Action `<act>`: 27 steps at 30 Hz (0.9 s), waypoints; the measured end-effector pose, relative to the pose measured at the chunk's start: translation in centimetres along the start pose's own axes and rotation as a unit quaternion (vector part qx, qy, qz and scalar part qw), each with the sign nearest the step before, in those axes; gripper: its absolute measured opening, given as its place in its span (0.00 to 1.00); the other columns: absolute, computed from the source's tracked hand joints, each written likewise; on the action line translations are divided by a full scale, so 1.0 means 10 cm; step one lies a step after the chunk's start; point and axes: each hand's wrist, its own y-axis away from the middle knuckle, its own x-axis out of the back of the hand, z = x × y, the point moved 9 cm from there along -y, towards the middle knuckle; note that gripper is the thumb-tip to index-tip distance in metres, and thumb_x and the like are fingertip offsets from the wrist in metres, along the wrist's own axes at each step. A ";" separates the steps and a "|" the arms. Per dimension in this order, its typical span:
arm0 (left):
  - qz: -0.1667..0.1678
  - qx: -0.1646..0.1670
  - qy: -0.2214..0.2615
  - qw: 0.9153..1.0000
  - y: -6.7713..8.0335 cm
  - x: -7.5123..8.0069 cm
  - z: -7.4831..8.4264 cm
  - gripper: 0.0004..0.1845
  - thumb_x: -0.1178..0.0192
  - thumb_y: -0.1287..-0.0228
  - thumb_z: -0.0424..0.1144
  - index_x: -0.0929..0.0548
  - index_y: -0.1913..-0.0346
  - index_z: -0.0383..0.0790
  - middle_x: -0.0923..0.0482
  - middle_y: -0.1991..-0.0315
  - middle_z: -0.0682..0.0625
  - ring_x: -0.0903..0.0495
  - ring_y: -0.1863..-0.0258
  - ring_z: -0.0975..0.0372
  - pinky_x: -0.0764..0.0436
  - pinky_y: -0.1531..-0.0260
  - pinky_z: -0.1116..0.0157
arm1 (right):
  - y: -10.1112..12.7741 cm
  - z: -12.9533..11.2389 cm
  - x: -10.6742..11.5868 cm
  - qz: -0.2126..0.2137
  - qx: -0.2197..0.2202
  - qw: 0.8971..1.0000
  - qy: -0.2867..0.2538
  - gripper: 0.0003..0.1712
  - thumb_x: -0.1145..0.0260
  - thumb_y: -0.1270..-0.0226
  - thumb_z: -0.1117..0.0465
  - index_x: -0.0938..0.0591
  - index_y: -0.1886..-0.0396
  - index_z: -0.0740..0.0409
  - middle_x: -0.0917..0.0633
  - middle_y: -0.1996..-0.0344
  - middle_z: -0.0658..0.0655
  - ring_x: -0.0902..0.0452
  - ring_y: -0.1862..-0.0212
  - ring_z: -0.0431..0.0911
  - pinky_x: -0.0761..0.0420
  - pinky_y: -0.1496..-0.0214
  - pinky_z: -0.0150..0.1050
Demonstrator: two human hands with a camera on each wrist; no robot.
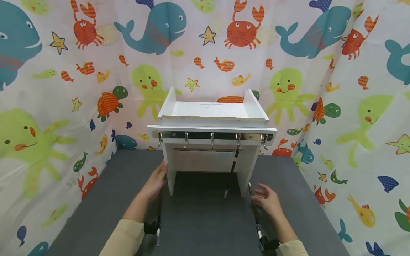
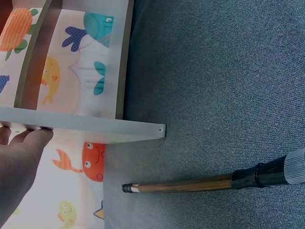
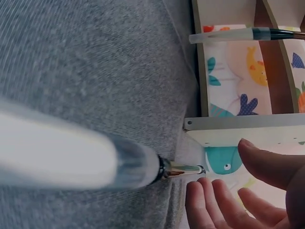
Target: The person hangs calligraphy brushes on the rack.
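Observation:
A white rack (image 1: 211, 113) with a rail of metal hooks (image 1: 211, 136) stands on the grey table (image 1: 198, 220). One brush (image 1: 231, 174) hangs from the fourth hook, tip down. My left hand (image 1: 157, 181) touches the rack's left leg (image 2: 95, 125) with straight fingers (image 2: 28, 137). A second brush (image 1: 158, 209) lies on the table beside my left forearm, its wooden handle (image 2: 190, 183) near the leg's foot. My right hand (image 1: 267, 201) hovers open, fingers spread, by the rack's right leg (image 3: 238, 124). It holds nothing. A third brush (image 1: 256, 220) lies just left of it.
A curtain printed with sea animals (image 1: 57, 89) closes in the table at the back and on both sides. The rack's top tray (image 1: 208, 109) holds nothing. Grey table surface stretches left and right of the rack.

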 end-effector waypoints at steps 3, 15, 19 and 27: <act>0.001 0.000 -0.004 1.000 -0.01 -0.02 0.01 0.43 0.65 0.24 0.67 0.62 0.17 0.49 0.65 0.17 0.43 0.59 0.20 0.43 0.49 0.27 0.39 | -0.01 0.06 0.01 0.001 -0.010 1.000 0.010 0.42 0.28 0.37 0.71 0.36 0.25 0.65 0.25 0.36 0.76 0.21 0.39 0.65 0.13 0.52 0.46; 0.001 -0.005 -0.001 1.000 -0.01 -0.03 0.03 0.40 0.65 0.22 0.64 0.62 0.17 0.51 0.65 0.17 0.42 0.60 0.20 0.42 0.49 0.27 0.38 | -0.02 0.16 -0.03 0.005 -0.036 0.998 0.057 0.43 0.25 0.44 0.73 0.34 0.30 0.71 0.21 0.44 0.77 0.18 0.46 0.61 0.12 0.58 0.44; 0.002 -0.005 -0.002 1.000 -0.01 -0.04 0.03 0.40 0.65 0.22 0.65 0.62 0.17 0.52 0.65 0.17 0.43 0.60 0.20 0.43 0.50 0.27 0.38 | -0.01 0.16 -0.02 0.015 -0.037 0.994 0.103 0.44 0.22 0.47 0.71 0.32 0.31 0.70 0.18 0.47 0.74 0.17 0.48 0.60 0.13 0.56 0.47; -0.001 -0.009 -0.003 1.000 -0.02 -0.02 0.01 0.41 0.67 0.23 0.66 0.63 0.17 0.50 0.67 0.17 0.41 0.62 0.20 0.41 0.51 0.27 0.37 | -0.01 0.14 0.01 0.032 -0.038 0.985 0.163 0.39 0.22 0.48 0.70 0.28 0.35 0.69 0.14 0.56 0.68 0.15 0.59 0.54 0.15 0.59 0.48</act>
